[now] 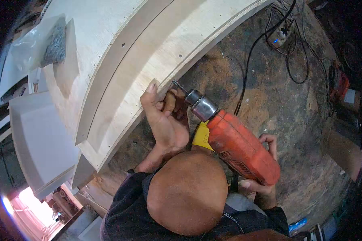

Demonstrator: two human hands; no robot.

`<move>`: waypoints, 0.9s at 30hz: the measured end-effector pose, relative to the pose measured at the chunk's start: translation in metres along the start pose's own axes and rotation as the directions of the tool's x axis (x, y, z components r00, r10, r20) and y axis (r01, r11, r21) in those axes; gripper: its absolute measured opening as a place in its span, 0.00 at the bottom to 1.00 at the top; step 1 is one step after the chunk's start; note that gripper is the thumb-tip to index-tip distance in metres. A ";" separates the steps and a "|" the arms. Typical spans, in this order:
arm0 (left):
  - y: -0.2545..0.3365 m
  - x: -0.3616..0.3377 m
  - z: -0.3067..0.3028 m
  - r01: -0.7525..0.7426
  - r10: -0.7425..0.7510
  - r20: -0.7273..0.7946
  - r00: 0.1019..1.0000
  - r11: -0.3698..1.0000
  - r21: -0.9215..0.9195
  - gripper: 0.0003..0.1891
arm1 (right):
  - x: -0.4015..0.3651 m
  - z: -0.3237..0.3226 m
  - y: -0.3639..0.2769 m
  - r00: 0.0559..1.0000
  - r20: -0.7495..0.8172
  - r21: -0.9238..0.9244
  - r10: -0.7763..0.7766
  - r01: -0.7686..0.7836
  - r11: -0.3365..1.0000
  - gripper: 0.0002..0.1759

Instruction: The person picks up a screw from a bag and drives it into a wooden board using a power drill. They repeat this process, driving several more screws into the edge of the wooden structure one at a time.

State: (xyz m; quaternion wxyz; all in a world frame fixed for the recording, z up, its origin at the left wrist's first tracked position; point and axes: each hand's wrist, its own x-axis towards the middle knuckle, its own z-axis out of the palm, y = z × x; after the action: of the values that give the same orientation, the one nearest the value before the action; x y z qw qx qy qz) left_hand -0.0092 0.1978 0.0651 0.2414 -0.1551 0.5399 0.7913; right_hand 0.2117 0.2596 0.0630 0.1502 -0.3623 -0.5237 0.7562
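A large curved plywood piece (149, 60) with a raised curved strip (112, 62) spans the upper left. My left hand (167, 120) grips its outer edge, thumb on the top face and fingers curled below. My right hand (265, 180) is wrapped round the rear of a red power drill (243, 144). The drill's metal chuck (203, 106) points up and left, and its thin bit (179, 85) reaches close to the plywood edge, just beyond my left fingers. The drill's handle is mostly hidden beneath its body.
A clear plastic bag of dark small pieces (54, 44) lies on the plywood. Another pale panel (44, 136) is at left. Black cable (251, 56) runs over the stained floor to a socket block (281, 36). A yellow printed piece (203, 136) shows beside the drill. A head is at bottom centre.
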 end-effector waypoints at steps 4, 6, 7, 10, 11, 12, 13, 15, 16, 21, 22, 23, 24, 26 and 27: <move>0.001 -0.007 0.015 0.077 -0.083 -0.156 0.984 0.996 -0.048 0.25 | 0.003 0.002 -0.007 0.995 0.008 0.128 0.096 -0.096 0.987 0.53; -0.003 -0.001 0.003 0.076 -0.078 -0.047 0.996 0.996 -0.046 0.26 | 0.006 0.000 -0.002 0.996 0.063 0.243 0.067 -0.080 0.967 0.54; -0.003 0.001 -0.002 0.073 -0.070 0.062 0.996 0.996 -0.046 0.27 | 0.007 0.003 -0.003 0.996 0.069 0.251 0.060 -0.075 0.965 0.54; -0.002 0.002 -0.007 0.116 -0.105 0.107 0.989 0.988 -0.104 0.21 | 0.002 0.012 -0.005 0.989 -0.064 0.355 0.135 -0.104 0.929 0.57; -0.001 0.001 -0.007 0.112 -0.102 0.100 0.990 0.989 -0.101 0.21 | 0.000 0.009 0.002 0.992 -0.100 0.279 0.083 -0.052 0.959 0.58; 0.000 0.000 -0.006 0.104 -0.096 0.101 0.990 0.992 -0.077 0.22 | -0.002 0.005 0.009 0.991 -0.132 0.199 0.027 0.000 0.980 0.59; 0.001 0.000 -0.004 0.095 -0.089 0.104 0.991 0.994 -0.055 0.22 | -0.005 -0.002 0.016 0.991 -0.128 0.202 0.030 -0.003 0.979 0.59; 0.001 -0.001 -0.002 0.087 -0.084 0.066 0.994 0.995 -0.053 0.22 | -0.011 -0.014 0.026 0.989 -0.024 -0.115 -0.143 0.139 0.984 0.60; 0.000 -0.001 0.000 0.084 -0.082 0.034 0.996 0.995 -0.054 0.22 | -0.012 -0.015 0.026 0.989 -0.021 -0.115 -0.144 0.141 0.983 0.60; 0.001 -0.001 -0.002 0.110 -0.110 -0.028 0.994 0.994 -0.003 0.28 | -0.022 -0.023 0.037 0.994 -0.010 -0.055 0.105 -0.106 0.993 0.55; 0.003 -0.001 -0.004 0.134 -0.135 0.000 0.991 0.988 0.071 0.28 | -0.026 -0.024 0.042 0.981 -0.004 -0.080 0.195 -0.194 0.978 0.54; 0.003 -0.002 -0.002 0.132 -0.133 0.000 0.991 0.988 0.075 0.28 | -0.028 -0.024 0.047 0.959 -0.001 -0.107 0.282 -0.281 0.954 0.53; 0.002 -0.003 0.002 0.127 -0.125 -0.037 0.991 0.990 0.057 0.28 | -0.028 -0.024 0.048 0.930 -0.002 -0.137 0.368 -0.365 0.921 0.52; 0.001 -0.001 -0.002 0.129 -0.126 -0.083 0.989 0.991 0.037 0.27 | -0.022 -0.006 0.034 0.992 -0.037 -0.138 0.123 -0.127 0.982 0.50; 0.000 0.002 -0.011 0.137 -0.137 0.000 0.991 0.988 0.071 0.27 | -0.019 0.001 0.029 0.988 -0.070 -0.145 -0.137 0.126 0.981 0.48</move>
State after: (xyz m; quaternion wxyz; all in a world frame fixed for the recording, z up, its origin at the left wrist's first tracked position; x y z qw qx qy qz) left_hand -0.0117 0.1880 0.0602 0.3020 -0.1810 0.5551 0.7536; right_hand 0.2287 0.2354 0.0450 0.1947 -0.3662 -0.5922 0.6909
